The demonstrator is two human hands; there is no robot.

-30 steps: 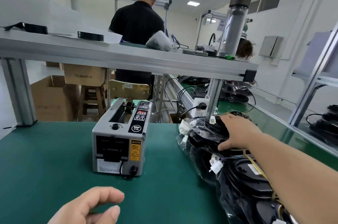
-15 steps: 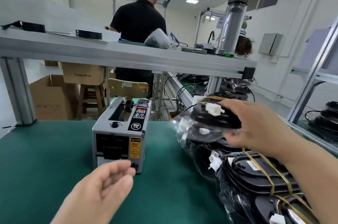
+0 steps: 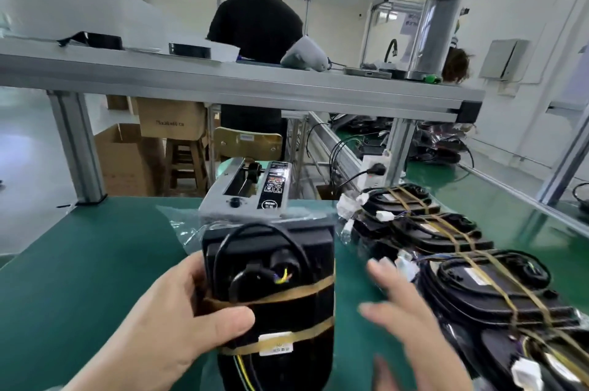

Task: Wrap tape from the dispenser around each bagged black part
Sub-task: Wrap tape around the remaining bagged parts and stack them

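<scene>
Bagged black part (image 3: pixel 271 279) now in grip of left hand (image 3: pixel 178 320), right hand (image 3: pixel 404 311) loose-fingered beside pile (image 3: pixel 446 240), mat (image 3: pixel 79 263) wide leftward.

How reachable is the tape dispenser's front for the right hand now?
Probably not directly: the bagged black part gripped by the left hand is held in front of the tape dispenser, covering its front. The open right hand, off to the side, would need to go around.
</scene>
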